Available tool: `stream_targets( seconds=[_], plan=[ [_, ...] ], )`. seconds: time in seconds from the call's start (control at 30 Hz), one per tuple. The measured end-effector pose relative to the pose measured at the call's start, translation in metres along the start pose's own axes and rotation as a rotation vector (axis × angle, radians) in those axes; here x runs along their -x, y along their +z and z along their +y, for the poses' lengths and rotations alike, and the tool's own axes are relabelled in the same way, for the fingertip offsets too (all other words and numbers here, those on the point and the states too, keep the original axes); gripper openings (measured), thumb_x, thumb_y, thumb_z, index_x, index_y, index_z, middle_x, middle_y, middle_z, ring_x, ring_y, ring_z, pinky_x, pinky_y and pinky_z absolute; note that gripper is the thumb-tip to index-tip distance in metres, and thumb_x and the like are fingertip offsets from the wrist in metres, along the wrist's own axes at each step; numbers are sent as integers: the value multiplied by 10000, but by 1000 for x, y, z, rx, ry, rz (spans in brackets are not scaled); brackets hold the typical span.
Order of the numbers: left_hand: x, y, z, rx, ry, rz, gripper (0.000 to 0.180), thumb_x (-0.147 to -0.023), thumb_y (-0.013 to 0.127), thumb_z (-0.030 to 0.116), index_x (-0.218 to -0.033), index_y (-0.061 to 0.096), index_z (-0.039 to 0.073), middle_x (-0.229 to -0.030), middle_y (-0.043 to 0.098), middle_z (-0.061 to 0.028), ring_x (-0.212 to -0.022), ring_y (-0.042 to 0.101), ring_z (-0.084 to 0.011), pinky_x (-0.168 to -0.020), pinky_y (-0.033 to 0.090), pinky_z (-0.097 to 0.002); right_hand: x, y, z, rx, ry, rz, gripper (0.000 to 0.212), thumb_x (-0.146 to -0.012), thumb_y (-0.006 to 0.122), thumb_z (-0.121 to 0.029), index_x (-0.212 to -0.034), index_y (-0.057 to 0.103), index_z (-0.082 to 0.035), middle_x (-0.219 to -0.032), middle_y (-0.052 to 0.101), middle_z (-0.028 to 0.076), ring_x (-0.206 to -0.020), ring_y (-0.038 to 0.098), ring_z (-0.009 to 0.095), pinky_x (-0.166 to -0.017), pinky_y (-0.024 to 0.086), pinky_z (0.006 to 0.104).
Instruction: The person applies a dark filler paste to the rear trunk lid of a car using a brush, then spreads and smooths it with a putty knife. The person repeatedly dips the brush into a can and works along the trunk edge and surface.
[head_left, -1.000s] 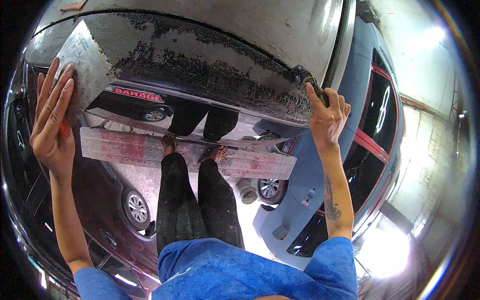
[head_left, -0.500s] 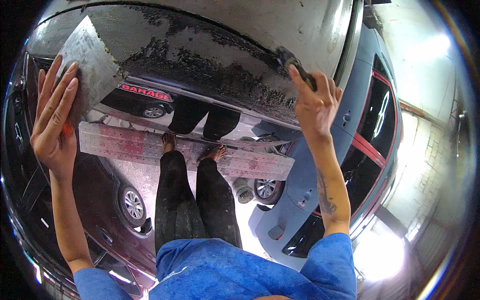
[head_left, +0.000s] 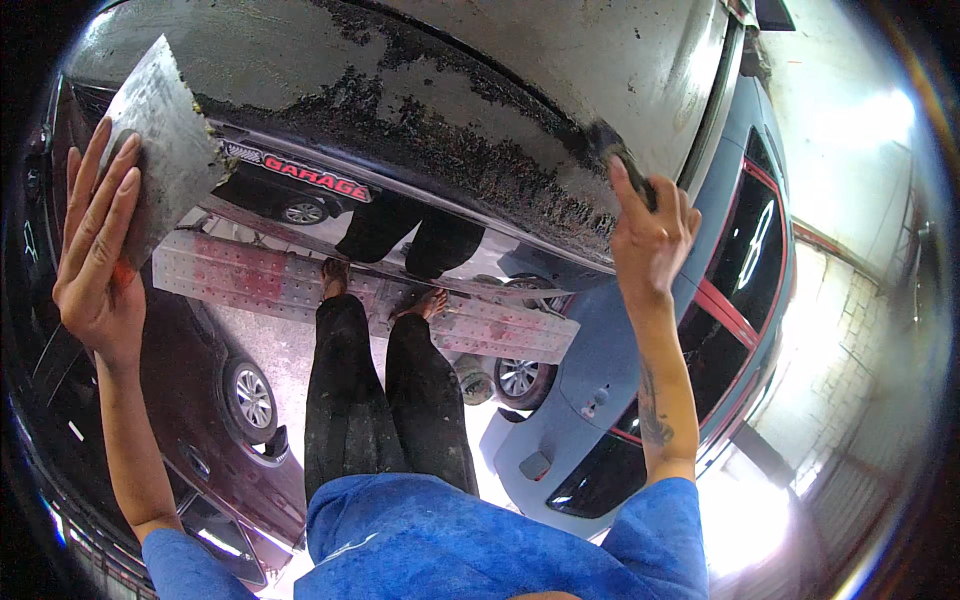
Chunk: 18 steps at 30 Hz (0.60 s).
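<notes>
My left hand [head_left: 103,270] grips a flat, grey metal-looking plate [head_left: 160,130] from beneath and behind, its fingers laid along the plate's face. Dark grit clings to the plate's right edge, and an orange bit shows near my palm. In my right hand [head_left: 655,230] is a short-handled brush [head_left: 627,168], its dark bristles touching a car's roof panel [head_left: 470,160]. That panel is grey with patchy, crumbly black coating, thickest along its middle and near edge. The plate hangs over the panel's left part; whether they touch I cannot tell.
Below the panel is a glossy windscreen with a red-lettered sticker [head_left: 315,180]. My bare feet stand on a perforated metal plank [head_left: 500,330]. A dark red car [head_left: 215,400] is at left, a blue-grey car [head_left: 600,370] with red trim at right. A bucket [head_left: 475,383] sits below the plank.
My right hand and the brush have moved slightly right and down along the panel. My left hand and the plate have shifted a little left. The view has shifted a little too.
</notes>
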<state>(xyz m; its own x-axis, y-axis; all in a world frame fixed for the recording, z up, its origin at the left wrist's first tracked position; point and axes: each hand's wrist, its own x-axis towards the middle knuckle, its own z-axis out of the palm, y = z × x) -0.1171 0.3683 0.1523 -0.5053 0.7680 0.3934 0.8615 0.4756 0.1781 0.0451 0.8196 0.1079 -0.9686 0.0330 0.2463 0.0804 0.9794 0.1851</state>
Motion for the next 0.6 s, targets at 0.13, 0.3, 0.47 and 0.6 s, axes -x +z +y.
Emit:
stream_targets(
  seconds=[0.13, 0.3, 0.47, 0.6],
  plan=[
    [2, 1, -2, 18, 22, -101, 373, -933, 532, 204, -1262, 610, 45, -1305, 599, -146, -1326, 448, -375, -1151, 238, -555, -10, 6, -8, -20, -44, 12, 512, -753, 603, -47, -1170, 692, -329, -939, 561, 23, -895, 550, 220, -796, 392, 377],
    [12, -10, -9, -30, -12, -83, 378, -943, 515, 215, -1264, 609, 38, -1295, 604, -154, -1323, 447, -390, -1148, 224, -569, -20, -1, -20, -15, 76, -76, 562, -729, 672, -3, -1208, 688, -298, -939, 591, 53, -891, 580, 228, -820, 408, 371],
    [28, -8, -13, -21, 3, -46, 409, -900, 555, 260, -1241, 627, 46, -1290, 609, -146, -1323, 446, -397, -1148, 222, -581, -37, 2, -32, -69, -91, -85, 549, -725, 643, -36, -1190, 687, -325, -933, 559, 28, -871, 543, 221, -785, 392, 371],
    [35, -14, -15, 13, -19, -40, 432, -872, 578, 286, -1229, 636, 50, -1282, 614, -147, -1315, 452, -405, -1146, 220, -592, -39, -5, -36, -6, 17, -82, 531, -732, 632, -42, -1181, 688, -321, -919, 549, 25, -856, 540, 222, -776, 391, 375]
  ],
)
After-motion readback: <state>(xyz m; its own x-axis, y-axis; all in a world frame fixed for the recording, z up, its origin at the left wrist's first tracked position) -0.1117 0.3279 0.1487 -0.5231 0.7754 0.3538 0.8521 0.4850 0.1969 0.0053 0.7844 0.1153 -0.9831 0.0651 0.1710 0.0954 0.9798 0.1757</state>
